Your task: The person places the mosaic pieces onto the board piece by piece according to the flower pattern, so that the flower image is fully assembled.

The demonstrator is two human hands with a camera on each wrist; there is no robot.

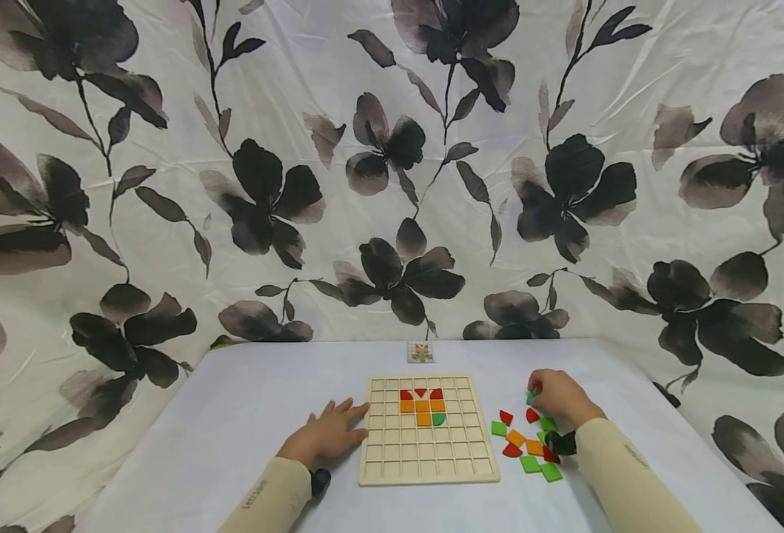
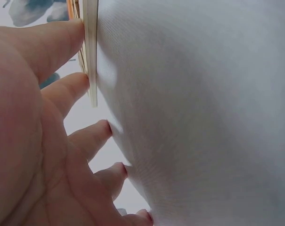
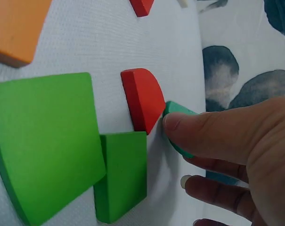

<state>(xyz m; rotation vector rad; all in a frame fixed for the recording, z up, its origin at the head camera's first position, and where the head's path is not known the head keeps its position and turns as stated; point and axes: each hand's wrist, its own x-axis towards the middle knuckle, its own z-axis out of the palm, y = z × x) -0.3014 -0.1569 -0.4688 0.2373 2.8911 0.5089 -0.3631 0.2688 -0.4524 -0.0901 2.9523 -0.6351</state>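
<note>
A square wooden grid board [image 1: 401, 448] lies on the table. Near its upper middle sit several red, orange and teal-green tiles, among them an orange square tile [image 1: 422, 406] and a teal quarter-round tile [image 1: 439, 419]. My left hand [image 1: 328, 433] is spread flat, with thumb and forefinger touching the board's left edge in the left wrist view. To the right of the board, my right hand [image 1: 563, 396] pinches a teal-green tile [image 3: 179, 108] between thumb and fingers, partly hidden by the thumb. Beside it lie a red quarter-round tile [image 3: 142, 96] and a green tile [image 3: 43, 141].
Loose green, orange and red tiles lie right of the board, including a green square tile [image 1: 551, 472]; my right wrist covers some. Behind the board lies a small patterned card [image 1: 421, 352]. A floral cloth [image 1: 392, 185] hangs behind the white table [image 1: 232, 414].
</note>
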